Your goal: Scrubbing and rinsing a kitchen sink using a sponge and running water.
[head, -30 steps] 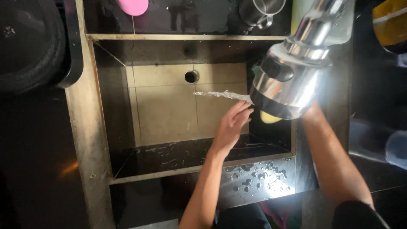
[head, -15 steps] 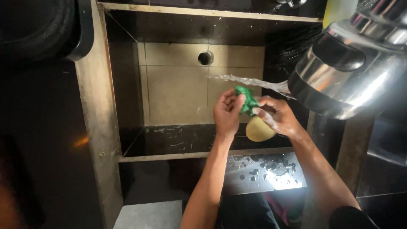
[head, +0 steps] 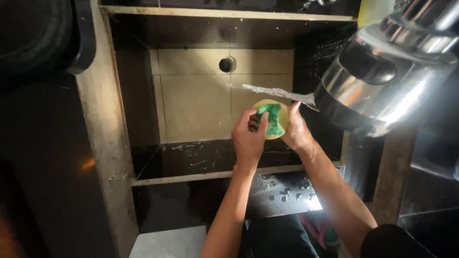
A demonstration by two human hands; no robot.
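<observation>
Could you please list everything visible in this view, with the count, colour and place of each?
scrub sponge: one, yellow with a green pad, held between both hands over the sink
water stream: one, clear, running from the right across the sponge
steel vessel: one large, shiny silver, upper right, beside the sink
sink: one, beige tiled floor with dark walls, centre
drain hole: one, dark, round, at the far end of the sink floor
sink rim: pale stone, framing the basin
wet ledge: dark, beaded with droplets, near edge
dark round object: one, black, upper left
left hand: one, gripping the sponge
right hand: one, behind the sponge
</observation>
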